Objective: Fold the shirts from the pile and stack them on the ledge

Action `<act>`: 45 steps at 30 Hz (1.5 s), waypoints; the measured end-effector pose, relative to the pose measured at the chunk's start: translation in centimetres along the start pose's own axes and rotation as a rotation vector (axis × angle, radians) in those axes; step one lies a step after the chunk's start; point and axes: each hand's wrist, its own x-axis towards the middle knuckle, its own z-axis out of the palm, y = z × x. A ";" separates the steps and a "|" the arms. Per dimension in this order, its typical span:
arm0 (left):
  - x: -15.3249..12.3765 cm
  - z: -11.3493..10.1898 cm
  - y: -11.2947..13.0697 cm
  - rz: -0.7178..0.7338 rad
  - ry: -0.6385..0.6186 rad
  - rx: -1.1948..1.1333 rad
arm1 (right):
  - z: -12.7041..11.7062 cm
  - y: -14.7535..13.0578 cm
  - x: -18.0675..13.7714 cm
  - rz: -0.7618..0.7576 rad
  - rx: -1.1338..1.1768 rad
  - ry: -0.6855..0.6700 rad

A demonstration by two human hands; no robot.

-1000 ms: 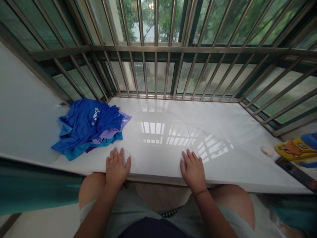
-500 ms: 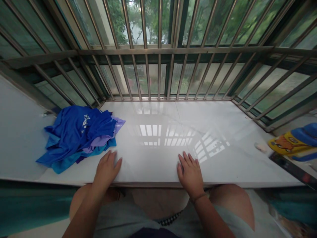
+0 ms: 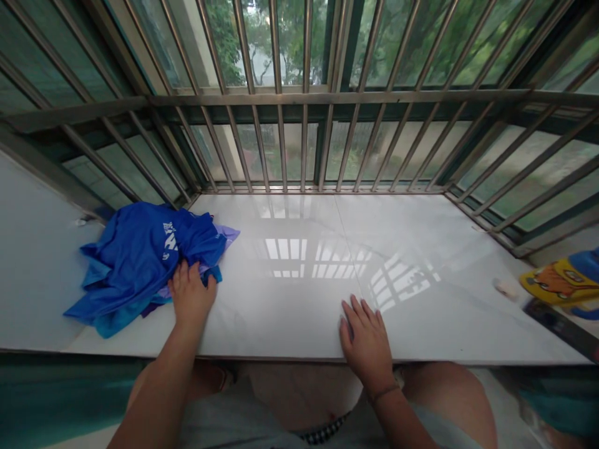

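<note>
1. Lying crumpled at the left end of the white surface (image 3: 276, 312), against the wall, the blue cloth (image 3: 145, 249) tops a loose pile; its long axis slants from near left to far right.
2. One pointed blue corner aims at the near left; the lavender cloth (image 3: 230, 233) pokes out under the opposite end, its tip aiming right.
3. The white print (image 3: 169, 240) on the blue cloth runs roughly from the window side toward the person.
4. The teal cloth (image 3: 119, 318) shows along the pile's near edge, underneath.
5. The left hand (image 3: 189, 293) touches the pile's near right side, fingers slightly bent, thumb apart; whether any fabric is pinched, I cannot tell.
6. The right hand (image 3: 367, 340) lies open, palm down and holding nothing, on the surface near its front edge, well apart from the pile.
</note>
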 end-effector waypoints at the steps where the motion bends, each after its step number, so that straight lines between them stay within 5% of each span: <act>1: -0.1 0.0 -0.2 0.002 0.007 -0.012 | 0.0 0.0 0.0 0.004 0.003 0.002; 45: 0.1 1.7 -2.2 0.084 0.064 0.014 | 0.1 -0.1 0.1 0.023 -0.023 -0.056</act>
